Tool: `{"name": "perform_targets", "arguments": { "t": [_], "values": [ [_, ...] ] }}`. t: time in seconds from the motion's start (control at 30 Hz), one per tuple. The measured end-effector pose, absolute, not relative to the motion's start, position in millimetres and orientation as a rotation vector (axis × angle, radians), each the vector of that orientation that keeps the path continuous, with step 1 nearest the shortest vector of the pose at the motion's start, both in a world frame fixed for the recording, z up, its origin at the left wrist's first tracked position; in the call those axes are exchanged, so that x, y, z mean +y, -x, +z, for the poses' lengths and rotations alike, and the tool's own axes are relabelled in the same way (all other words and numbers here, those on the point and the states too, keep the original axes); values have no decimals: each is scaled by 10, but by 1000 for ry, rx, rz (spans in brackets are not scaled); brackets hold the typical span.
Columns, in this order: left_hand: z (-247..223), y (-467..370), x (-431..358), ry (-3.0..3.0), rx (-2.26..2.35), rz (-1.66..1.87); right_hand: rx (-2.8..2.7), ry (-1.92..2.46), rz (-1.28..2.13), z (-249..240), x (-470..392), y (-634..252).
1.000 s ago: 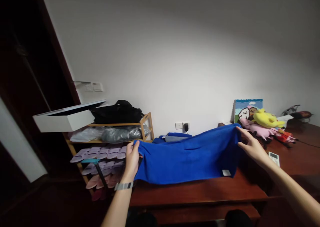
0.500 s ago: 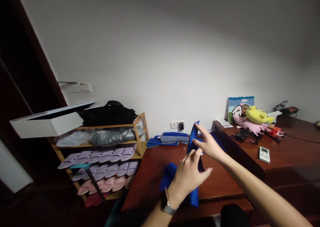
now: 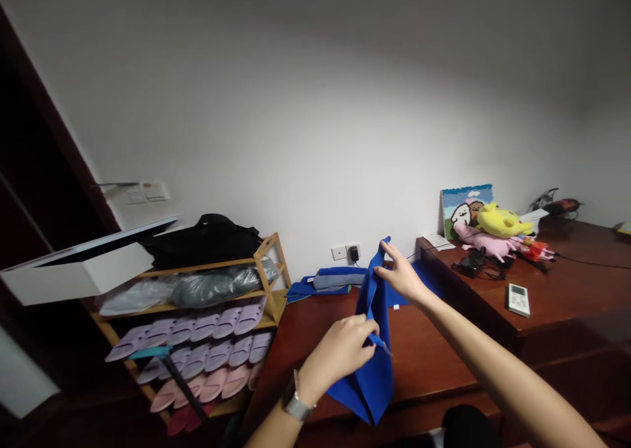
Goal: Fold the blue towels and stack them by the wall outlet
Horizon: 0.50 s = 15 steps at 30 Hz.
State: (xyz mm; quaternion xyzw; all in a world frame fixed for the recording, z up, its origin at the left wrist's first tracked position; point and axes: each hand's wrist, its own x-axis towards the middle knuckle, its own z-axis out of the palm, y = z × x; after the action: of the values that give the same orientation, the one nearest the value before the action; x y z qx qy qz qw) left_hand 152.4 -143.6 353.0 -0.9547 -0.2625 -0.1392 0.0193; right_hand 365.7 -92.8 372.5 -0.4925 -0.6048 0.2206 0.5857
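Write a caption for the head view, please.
Hands hold a blue cloth over a table beside a rack.

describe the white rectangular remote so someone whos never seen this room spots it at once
On the right stands a dark reddish-brown wooden desk. Near its front left corner lies the white rectangular remote. Its screen and buttons set it apart from the yellow plush toy and black corded adapter behind it.

Open: air over right hand (image 3: 405, 282), before wall (image 3: 315, 106) | open: bench (image 3: 308, 323) strip between rack (image 3: 265, 285) and left hand (image 3: 342, 348) | block: held cloth (image 3: 377, 382) mid-bench, folded cloths (image 3: 340, 280) and plug (image 3: 353, 254) at back, raised desk (image 3: 572, 290) to right | right forearm (image 3: 493, 351) slants across bench
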Motion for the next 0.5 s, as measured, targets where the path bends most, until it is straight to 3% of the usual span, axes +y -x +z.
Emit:
{"name": "perform_targets", "arguments": {
  "t": [0.2,0.37,0.5],
  "values": [
    [4153,-1583,-1284,2944,-847,-892,-1478,1302,424,3596,-926,-3751],
    [4228,-1758,-1118,2864,-949,-1160,-1385,990,686,3223,-1484,-3412],
    [4303,-1866,-1260,2936,-888,-1360,-1385,1024,672,3019,-1654,-3167]
  ]
}}
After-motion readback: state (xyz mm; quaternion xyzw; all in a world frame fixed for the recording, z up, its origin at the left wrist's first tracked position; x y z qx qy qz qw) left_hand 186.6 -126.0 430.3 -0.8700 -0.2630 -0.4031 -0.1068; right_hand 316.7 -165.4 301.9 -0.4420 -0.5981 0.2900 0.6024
